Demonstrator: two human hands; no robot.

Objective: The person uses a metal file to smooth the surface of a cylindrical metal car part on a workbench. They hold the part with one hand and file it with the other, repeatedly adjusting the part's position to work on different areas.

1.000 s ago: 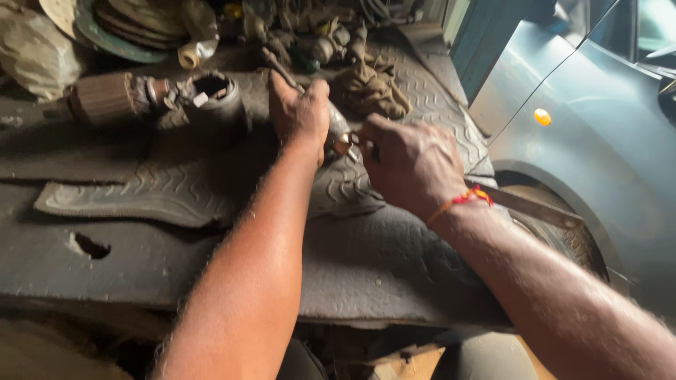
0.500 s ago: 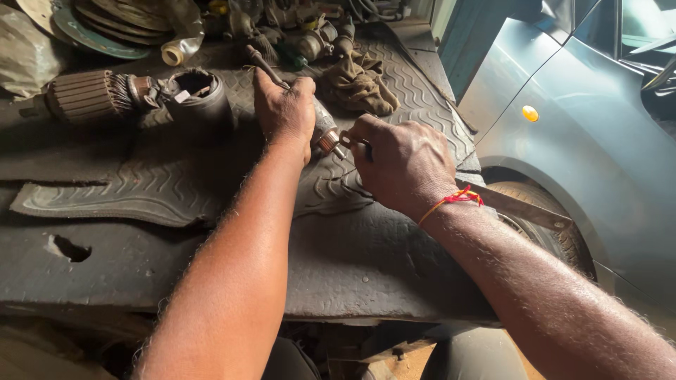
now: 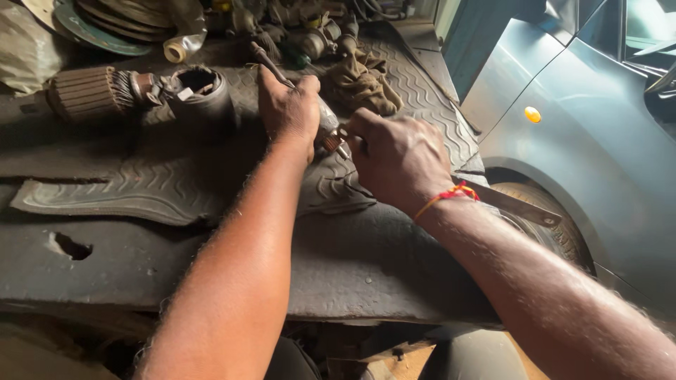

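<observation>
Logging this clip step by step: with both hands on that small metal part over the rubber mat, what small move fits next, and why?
Probably a slight turn or pull by the right hand at the part's near end. The left hand already grips the small metal part above the ribbed rubber mat, and the right fingers pinch its coppery tip, so the piece looks braced for working.

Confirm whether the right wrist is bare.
No: a red and yellow thread is tied around the right hand's wrist.
</observation>
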